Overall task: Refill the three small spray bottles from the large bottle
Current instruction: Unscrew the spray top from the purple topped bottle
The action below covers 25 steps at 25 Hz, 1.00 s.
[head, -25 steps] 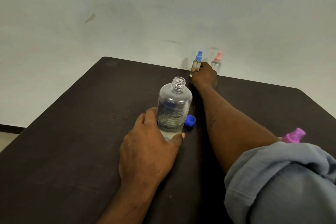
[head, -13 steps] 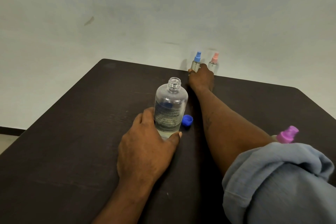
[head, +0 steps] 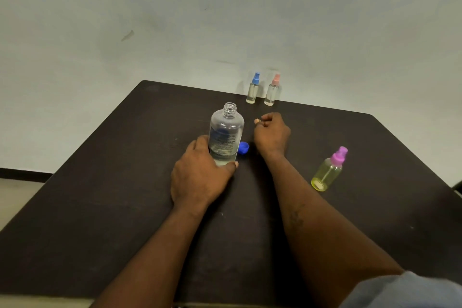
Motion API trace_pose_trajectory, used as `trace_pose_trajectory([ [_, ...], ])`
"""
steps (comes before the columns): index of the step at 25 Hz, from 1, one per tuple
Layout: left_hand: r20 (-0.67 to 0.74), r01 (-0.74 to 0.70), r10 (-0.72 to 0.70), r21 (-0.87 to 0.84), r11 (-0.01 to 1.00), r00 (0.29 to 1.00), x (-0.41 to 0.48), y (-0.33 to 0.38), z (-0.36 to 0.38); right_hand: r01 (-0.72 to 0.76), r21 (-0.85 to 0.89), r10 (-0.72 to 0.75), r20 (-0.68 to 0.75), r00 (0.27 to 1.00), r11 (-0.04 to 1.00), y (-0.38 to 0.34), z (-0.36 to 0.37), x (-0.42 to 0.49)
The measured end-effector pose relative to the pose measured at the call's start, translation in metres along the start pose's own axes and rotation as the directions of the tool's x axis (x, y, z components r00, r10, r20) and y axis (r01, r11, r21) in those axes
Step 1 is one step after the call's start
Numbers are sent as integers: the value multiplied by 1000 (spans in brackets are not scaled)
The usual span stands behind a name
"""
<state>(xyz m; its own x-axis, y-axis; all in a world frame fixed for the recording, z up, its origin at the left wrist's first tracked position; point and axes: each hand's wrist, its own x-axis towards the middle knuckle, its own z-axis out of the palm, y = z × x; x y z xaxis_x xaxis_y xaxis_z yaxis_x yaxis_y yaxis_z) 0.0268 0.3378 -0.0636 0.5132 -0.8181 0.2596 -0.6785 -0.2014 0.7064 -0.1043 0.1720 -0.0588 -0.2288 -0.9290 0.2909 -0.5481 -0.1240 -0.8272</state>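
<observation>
— Hands first: what are they doing?

— Left hand (head: 200,177) is gripping the large bottle (head: 226,132) low around its base, thumb on the near right side and fingers wrapping round the left. Right hand (head: 272,132) is sitting just right of that bottle. Its fingers are curling into a loose fist, and nothing is showing inside it.

— Is the large bottle standing?

— Yes, it is standing upright on the table (head: 100,195), with its long axis pointing straight up and its neck open. Its blue cap (head: 243,148) is lying between the two hands, just beside the bottle's base.

— And the small ones?

— Two are standing side by side at the far edge by the wall: the blue-topped spray bottle (head: 252,90) and the pink-topped spray bottle (head: 272,91). They are lying straight beyond the right hand. The purple-topped spray bottle (head: 327,170), holding yellowish liquid, is standing off to the right, apart from the right forearm.

— Which hand is lying nearer?

— I'm judging the right one, for all three. The left is steadying the big bottle, so the free right hand is looking like the one to fetch a sprayer. Every spray top is sitting on, so I'm expecting unscrewing before any pouring.
</observation>
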Motion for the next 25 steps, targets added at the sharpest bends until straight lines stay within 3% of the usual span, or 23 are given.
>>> trace_pose_trajectory([
  [8, 112, -138, 144, -64, 988, 983, -45, 3, -13, 18, 150, -19, 3, 1000, 989, 17, -96, -134],
  [10, 140, -172, 181, -75, 982, 973, -53, 3, -16, -23, 158, 40, -104, 994, 987, 25, -123, -149],
  [14, 139, -185, 195, -78, 980, 971, -62, 0, -20, -130, 156, 180, -364, 914, 979, 40, -161, -148],
  [18, 146, -171, 181, -85, 982, 973, -67, 0, -22, -166, -107, 143, -199, 970, 980, 34, -156, -137],
  [21, 155, -177, 188, -84, 981, 970, -77, 1, -27, -197, -200, 164, -169, 972, 960, 33, -151, -131],
  [25, -18, -50, 48, -150, 987, 999, -99, 0, -33, -87, -251, 85, -20, 996, 964, 36, -152, -137],
])
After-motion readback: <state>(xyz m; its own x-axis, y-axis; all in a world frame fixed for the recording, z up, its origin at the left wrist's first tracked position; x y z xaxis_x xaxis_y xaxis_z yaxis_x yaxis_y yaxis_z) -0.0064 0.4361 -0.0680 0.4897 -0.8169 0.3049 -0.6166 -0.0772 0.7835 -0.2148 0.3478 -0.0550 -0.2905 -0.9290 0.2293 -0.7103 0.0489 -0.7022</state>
